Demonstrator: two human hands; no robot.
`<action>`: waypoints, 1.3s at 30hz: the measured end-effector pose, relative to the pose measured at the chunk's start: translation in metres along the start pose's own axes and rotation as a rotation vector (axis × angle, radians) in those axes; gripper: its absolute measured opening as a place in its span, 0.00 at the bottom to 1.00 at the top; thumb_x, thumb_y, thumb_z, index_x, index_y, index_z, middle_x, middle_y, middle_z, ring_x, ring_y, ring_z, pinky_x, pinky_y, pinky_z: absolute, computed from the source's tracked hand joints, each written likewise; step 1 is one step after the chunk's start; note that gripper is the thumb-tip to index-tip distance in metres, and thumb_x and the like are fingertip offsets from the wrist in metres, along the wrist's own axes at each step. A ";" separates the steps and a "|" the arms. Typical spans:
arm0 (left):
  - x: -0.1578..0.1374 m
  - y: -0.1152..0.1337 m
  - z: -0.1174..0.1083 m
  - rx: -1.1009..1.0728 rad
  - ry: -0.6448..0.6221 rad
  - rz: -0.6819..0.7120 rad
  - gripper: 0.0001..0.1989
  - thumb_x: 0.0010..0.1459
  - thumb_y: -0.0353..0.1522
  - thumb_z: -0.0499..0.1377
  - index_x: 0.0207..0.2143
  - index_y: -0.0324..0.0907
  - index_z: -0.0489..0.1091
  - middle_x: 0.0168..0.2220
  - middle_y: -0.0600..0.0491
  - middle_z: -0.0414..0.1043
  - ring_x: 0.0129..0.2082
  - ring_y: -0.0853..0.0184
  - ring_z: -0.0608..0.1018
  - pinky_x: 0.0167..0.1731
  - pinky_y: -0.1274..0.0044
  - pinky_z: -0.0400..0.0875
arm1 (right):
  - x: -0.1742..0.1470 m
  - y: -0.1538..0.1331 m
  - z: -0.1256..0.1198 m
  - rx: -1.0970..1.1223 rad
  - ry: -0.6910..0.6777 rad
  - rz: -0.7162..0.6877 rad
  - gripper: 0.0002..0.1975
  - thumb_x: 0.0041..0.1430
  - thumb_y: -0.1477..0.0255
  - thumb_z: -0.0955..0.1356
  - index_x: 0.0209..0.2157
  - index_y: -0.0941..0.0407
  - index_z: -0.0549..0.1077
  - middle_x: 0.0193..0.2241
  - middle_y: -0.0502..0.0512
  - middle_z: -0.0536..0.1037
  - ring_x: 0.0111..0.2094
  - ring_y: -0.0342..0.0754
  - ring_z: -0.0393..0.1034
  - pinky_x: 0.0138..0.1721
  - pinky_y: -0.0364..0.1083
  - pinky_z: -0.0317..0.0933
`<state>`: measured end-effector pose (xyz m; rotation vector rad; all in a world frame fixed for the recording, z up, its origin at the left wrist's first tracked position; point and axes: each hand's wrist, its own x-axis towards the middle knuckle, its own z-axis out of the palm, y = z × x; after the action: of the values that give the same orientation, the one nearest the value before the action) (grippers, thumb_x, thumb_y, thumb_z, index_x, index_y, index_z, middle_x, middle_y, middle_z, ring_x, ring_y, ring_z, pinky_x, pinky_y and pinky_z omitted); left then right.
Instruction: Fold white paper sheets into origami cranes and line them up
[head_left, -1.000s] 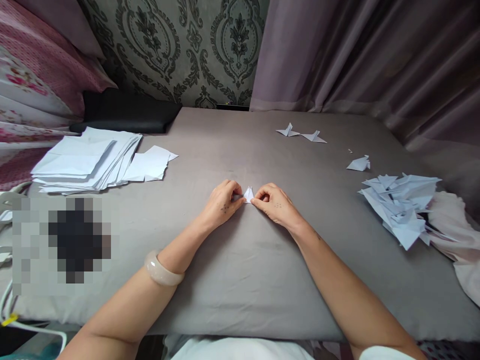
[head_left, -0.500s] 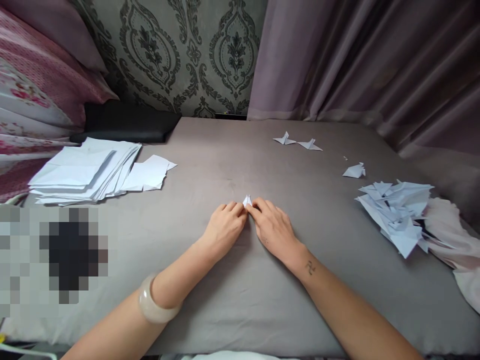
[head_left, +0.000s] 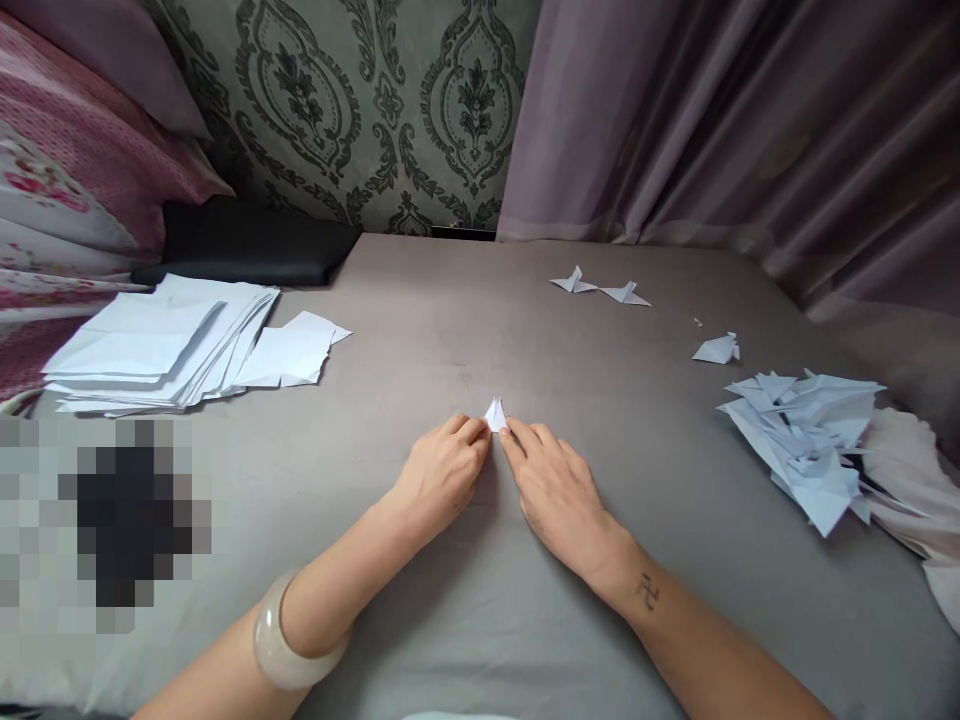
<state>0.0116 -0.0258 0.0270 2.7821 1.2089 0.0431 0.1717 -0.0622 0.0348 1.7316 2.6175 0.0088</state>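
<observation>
A small piece of folded white paper (head_left: pixel 496 414) with two narrow points at its top lies in the middle of the grey cloth-covered surface. My left hand (head_left: pixel 442 468) is closed at its lower left corner, with the fingertips curled and pinching the edge. At the lower right corner, the fingertips of my right hand (head_left: pixel 559 490) grip the same paper, the back of the hand facing up. Parts of both thumbs are hidden. A pale bangle (head_left: pixel 289 640) circles my left forearm.
White paper sheets (head_left: pixel 161 345) are stacked at the left, with smaller pieces (head_left: pixel 289 350) beside them. Folded paper shapes (head_left: pixel 806 430) are heaped at the right. Two winged paper shapes (head_left: pixel 600 287) and one more folded piece (head_left: pixel 718 348) lie farther back. A black flat item (head_left: pixel 255 245) rests behind the stack.
My right hand has drawn slightly down and right, and the left slightly down, so more of the folded paper shows. The view has shifted a little.
</observation>
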 end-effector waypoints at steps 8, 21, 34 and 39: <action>0.003 -0.010 0.008 -0.275 0.131 -0.101 0.16 0.54 0.22 0.48 0.36 0.40 0.73 0.44 0.48 0.75 0.42 0.63 0.74 0.29 0.77 0.69 | 0.004 0.010 0.009 0.204 0.090 0.046 0.20 0.58 0.83 0.58 0.47 0.53 0.71 0.46 0.56 0.73 0.43 0.50 0.66 0.37 0.47 0.62; 0.013 -0.029 0.024 -0.891 0.297 -0.453 0.13 0.52 0.29 0.50 0.34 0.40 0.74 0.22 0.56 0.69 0.21 0.73 0.67 0.22 0.82 0.61 | 0.026 0.032 0.035 0.808 0.342 0.279 0.16 0.50 0.80 0.61 0.36 0.54 0.76 0.37 0.51 0.77 0.32 0.44 0.70 0.36 0.43 0.63; 0.011 -0.023 0.015 -0.866 0.262 -0.252 0.07 0.46 0.24 0.53 0.29 0.39 0.69 0.32 0.54 0.68 0.27 0.73 0.68 0.28 0.81 0.64 | 0.022 0.027 0.033 0.811 0.254 0.160 0.08 0.54 0.73 0.66 0.36 0.50 0.75 0.39 0.48 0.74 0.27 0.39 0.68 0.29 0.40 0.60; 0.011 -0.023 0.013 -0.893 0.242 -0.341 0.07 0.45 0.24 0.50 0.26 0.39 0.66 0.28 0.57 0.66 0.24 0.74 0.65 0.25 0.81 0.61 | 0.018 0.025 0.032 0.694 0.230 0.122 0.14 0.51 0.79 0.64 0.33 0.48 0.77 0.42 0.47 0.73 0.27 0.39 0.67 0.30 0.41 0.59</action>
<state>0.0035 -0.0036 0.0113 1.8159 1.2688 0.7108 0.1880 -0.0354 0.0034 2.1790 2.8800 -0.8424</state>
